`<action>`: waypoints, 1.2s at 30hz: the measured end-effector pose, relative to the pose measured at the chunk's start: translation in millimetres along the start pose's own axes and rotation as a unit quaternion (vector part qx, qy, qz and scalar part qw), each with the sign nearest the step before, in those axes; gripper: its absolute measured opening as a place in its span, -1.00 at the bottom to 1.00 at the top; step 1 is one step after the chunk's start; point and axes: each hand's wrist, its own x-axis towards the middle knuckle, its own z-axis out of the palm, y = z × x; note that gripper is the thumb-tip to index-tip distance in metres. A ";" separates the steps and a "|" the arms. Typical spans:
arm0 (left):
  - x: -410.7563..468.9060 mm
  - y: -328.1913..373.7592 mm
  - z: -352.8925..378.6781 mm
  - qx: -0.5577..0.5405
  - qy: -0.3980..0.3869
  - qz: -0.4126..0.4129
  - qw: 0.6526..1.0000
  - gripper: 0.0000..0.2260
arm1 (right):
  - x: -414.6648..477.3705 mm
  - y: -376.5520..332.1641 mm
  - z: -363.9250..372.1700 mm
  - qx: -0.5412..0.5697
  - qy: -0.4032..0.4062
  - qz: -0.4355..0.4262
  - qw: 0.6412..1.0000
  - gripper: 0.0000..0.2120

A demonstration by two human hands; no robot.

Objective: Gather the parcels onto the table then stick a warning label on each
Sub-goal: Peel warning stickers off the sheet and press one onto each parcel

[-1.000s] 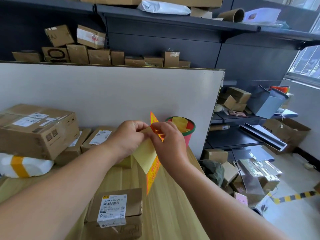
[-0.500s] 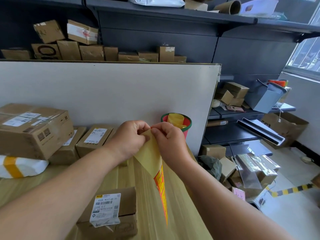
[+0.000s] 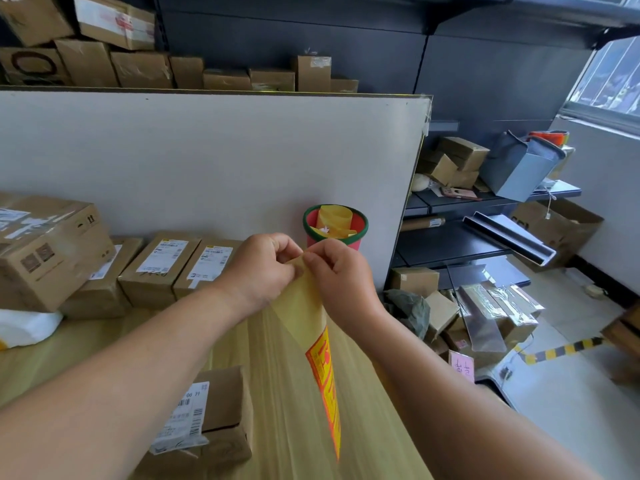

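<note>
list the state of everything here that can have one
left hand: pinching the top edge of the backing sheet
right hand: pinching the same top edge
backing sheet: hanging from both hands, orange warning label on its lower part
red cup: upright, yellow scraps inside
near parcel: closed, flat on the table, no warning label visible
large box: closed, taped

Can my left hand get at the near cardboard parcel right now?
Probably, once freed: the left hand pinches the yellow backing paper, and nothing lies between it and the brown cardboard parcel.
</note>
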 end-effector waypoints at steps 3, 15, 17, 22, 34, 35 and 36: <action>4.2 -1.5 6.9 -0.002 -0.016 -0.009 1.000 -0.82 | 4.5 5.9 -6.3 0.035 -0.013 0.030 0.999 -0.88; 15.4 -6.7 43.5 -0.016 -0.063 -0.038 0.997 -0.84 | 19.6 49.5 -15.3 0.067 0.001 0.117 0.991 -0.82; 18.0 -10.1 48.2 -0.007 -0.068 -0.052 0.996 -0.83 | 21.2 56.2 -17.1 0.059 -0.002 0.122 0.991 -0.82; 25.4 -14.9 59.1 -0.020 -0.069 -0.080 0.994 -0.78 | 24.3 69.9 -22.4 0.066 -0.027 0.112 0.991 -0.81; 33.5 -20.4 62.6 -0.059 -0.091 -0.139 0.984 -0.88 | 31.5 92.0 -25.6 0.028 -0.055 0.068 0.996 -0.87; 32.7 -19.9 62.6 -0.056 -0.102 -0.138 0.984 -0.92 | 32.1 91.7 -25.4 0.031 -0.055 0.065 0.996 -0.85; 32.5 -19.6 63.2 -0.048 -0.110 -0.133 0.984 -0.92 | 32.6 91.1 -25.1 0.033 -0.055 0.062 0.996 -0.83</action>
